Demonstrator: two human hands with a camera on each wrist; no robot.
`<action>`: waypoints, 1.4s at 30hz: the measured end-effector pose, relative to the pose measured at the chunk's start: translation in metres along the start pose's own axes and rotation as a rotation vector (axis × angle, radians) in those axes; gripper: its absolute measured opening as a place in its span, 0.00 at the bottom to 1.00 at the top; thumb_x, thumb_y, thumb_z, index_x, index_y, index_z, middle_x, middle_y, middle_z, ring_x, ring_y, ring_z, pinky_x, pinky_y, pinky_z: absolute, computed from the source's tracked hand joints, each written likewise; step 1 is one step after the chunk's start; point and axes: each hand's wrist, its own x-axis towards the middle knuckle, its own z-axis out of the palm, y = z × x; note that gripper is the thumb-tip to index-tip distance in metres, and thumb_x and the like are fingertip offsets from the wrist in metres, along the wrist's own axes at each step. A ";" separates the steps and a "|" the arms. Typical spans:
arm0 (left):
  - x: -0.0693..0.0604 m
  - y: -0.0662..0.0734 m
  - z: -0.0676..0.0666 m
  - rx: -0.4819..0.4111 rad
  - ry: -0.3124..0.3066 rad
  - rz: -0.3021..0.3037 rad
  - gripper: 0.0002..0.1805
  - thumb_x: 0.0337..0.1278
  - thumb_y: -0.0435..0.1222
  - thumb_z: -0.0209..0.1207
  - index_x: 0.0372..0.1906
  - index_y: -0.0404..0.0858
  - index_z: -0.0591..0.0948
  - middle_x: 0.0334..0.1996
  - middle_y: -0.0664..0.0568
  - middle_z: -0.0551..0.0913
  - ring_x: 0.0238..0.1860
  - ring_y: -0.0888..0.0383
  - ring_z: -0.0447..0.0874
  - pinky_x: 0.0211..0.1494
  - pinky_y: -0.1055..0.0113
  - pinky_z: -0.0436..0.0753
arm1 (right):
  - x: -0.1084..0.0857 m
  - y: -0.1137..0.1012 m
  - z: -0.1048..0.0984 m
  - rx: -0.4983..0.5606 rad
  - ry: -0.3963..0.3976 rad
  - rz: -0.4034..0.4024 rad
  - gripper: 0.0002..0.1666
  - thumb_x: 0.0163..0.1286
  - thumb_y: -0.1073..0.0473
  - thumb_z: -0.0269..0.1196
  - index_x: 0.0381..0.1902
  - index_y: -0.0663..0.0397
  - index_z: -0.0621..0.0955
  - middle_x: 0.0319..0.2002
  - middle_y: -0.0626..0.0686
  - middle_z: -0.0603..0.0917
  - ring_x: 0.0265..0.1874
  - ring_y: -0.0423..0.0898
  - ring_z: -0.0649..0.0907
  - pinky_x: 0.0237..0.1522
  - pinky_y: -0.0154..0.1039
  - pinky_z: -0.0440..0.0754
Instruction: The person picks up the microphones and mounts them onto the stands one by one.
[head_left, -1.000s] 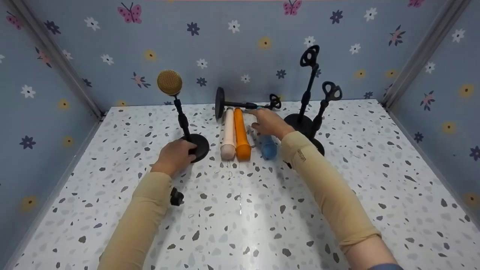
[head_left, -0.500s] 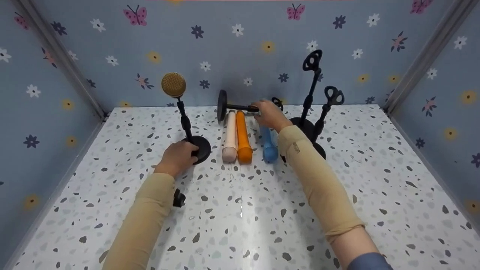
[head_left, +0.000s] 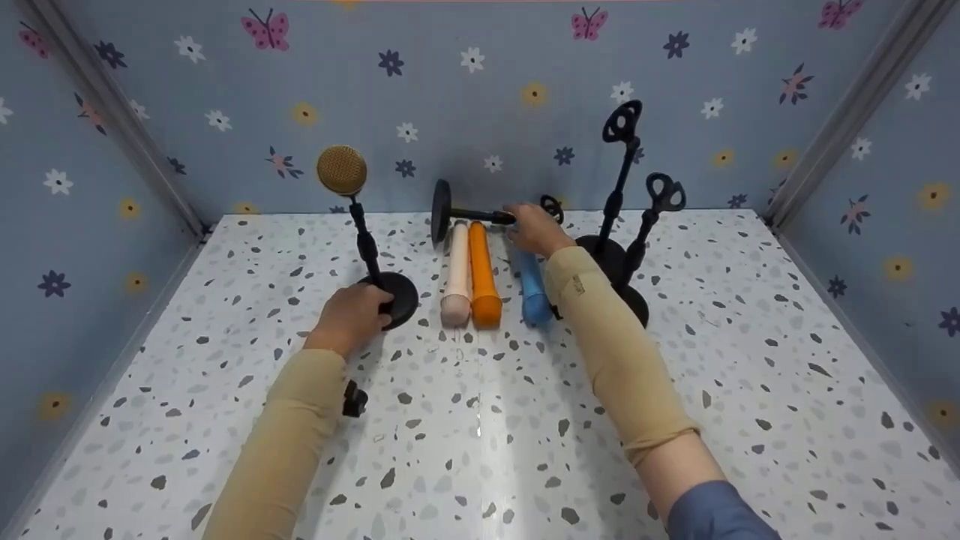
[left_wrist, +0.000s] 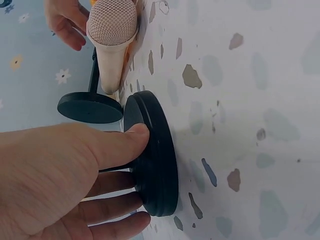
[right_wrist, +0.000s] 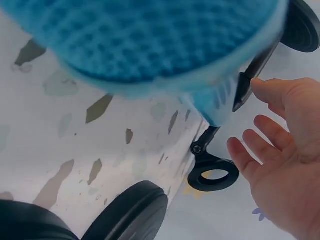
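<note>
My left hand [head_left: 349, 319] grips the round base of an upright black microphone stand [head_left: 365, 244] that carries a gold-headed microphone [head_left: 342, 170]. In the left wrist view the thumb presses on the base [left_wrist: 162, 165]. At the back, my right hand [head_left: 536, 229] pinches the pole of a black microphone stand [head_left: 480, 215] lying on its side. The right wrist view shows the thumb against that pole, with the other fingers loosely spread and partly hidden. Closer in lie a pale pink microphone [head_left: 457, 277], an orange microphone [head_left: 484, 277] and a blue microphone [head_left: 534, 289].
Two upright black stands with bare clips, a rear one [head_left: 621, 172] and a front one [head_left: 649, 217], rise to the right of my right hand. A flowered wall [head_left: 465, 112] closes off the back of the speckled tabletop [head_left: 442, 450].
My right hand has moved from above the blue microphone, slightly right and back, onto the lying stand's pole. The blue microphone now shows more fully. My left hand stays on its base.
</note>
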 end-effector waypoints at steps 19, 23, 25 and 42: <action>0.000 0.005 0.001 -0.007 -0.021 -0.008 0.20 0.66 0.31 0.64 0.61 0.32 0.82 0.60 0.34 0.80 0.62 0.36 0.77 0.66 0.44 0.74 | 0.015 -0.013 -0.016 0.004 -0.184 0.063 0.39 0.76 0.59 0.62 0.79 0.56 0.61 0.77 0.57 0.63 0.74 0.55 0.65 0.73 0.49 0.64; 0.002 0.004 0.000 -0.014 -0.025 -0.004 0.19 0.66 0.30 0.64 0.60 0.31 0.82 0.59 0.34 0.80 0.62 0.36 0.77 0.66 0.44 0.73 | 0.018 -0.013 -0.013 -0.014 -0.227 0.094 0.42 0.77 0.60 0.60 0.81 0.53 0.55 0.79 0.57 0.58 0.76 0.55 0.61 0.75 0.50 0.60; 0.003 0.004 -0.001 -0.013 -0.027 0.000 0.18 0.66 0.30 0.64 0.59 0.31 0.83 0.58 0.34 0.81 0.61 0.36 0.77 0.66 0.44 0.74 | 0.018 -0.012 -0.013 -0.035 -0.264 0.117 0.43 0.78 0.60 0.59 0.82 0.51 0.51 0.80 0.57 0.53 0.78 0.56 0.57 0.75 0.52 0.58; 0.010 0.000 -0.002 -0.004 -0.037 -0.008 0.16 0.65 0.30 0.64 0.56 0.32 0.85 0.55 0.35 0.83 0.59 0.36 0.79 0.64 0.43 0.75 | 0.028 -0.014 -0.006 -0.114 -0.331 0.129 0.40 0.78 0.60 0.58 0.81 0.48 0.54 0.77 0.60 0.59 0.75 0.58 0.62 0.72 0.57 0.63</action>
